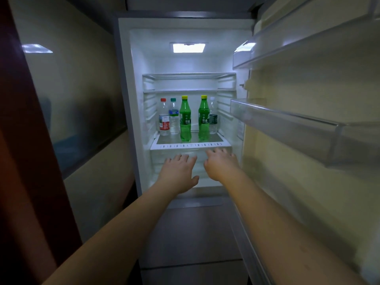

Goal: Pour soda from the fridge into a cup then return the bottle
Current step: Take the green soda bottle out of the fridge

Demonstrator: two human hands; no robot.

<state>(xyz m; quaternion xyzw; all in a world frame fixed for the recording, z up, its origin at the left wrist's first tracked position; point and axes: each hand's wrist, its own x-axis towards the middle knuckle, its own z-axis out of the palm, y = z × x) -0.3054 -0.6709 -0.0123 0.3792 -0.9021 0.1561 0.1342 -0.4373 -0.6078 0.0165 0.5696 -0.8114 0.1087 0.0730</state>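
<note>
The fridge [125, 99] stands open and lit. On its glass shelf [190, 145] stand two green soda bottles with yellow caps, one left of centre [185, 119] and one to its right [203, 118]. My left hand [177, 173] and my right hand [221, 164] reach forward side by side, just below the shelf's front edge, in front of the clear drawer [156, 161]. Both hands have fingers spread and hold nothing. Neither touches a bottle. No cup is in view.
Three clear water bottles share the shelf: a red-capped one [164, 118], a green-capped one [174, 117], and one behind the right soda [213, 118]. The open door [308, 182] with clear bins [287, 124] flanks the right. A wall panel [72, 99] closes the left.
</note>
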